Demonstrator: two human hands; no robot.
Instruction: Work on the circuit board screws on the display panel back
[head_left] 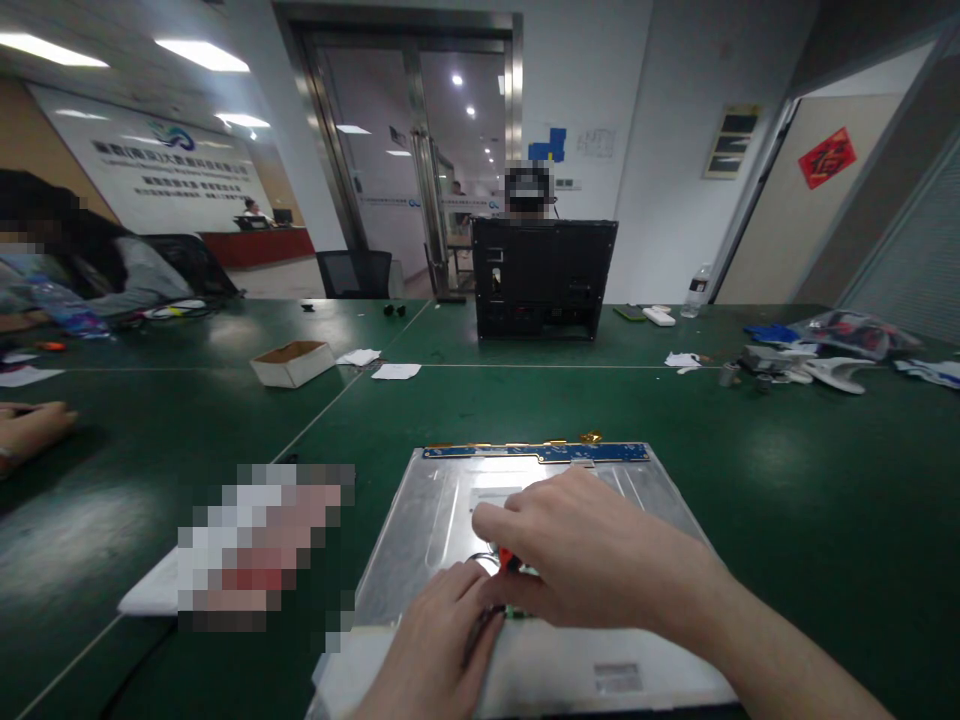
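On the near part of the green counter (787, 500) the metal-backed panel (442, 510) lies flat, its wires not yet freed, as the right hand (592, 555) pinches a red-tipped connector (508, 560) and the left hand (435, 640) steadies dark wires (480, 630), its grip loosely closed.

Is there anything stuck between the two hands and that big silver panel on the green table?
Nothing visible blocks them. Both the left hand and the right hand already rest on the flat silver metal display panel, meeting over a small red-and-green part with dark wires. Whether either hand actually pinches that part cannot be told.
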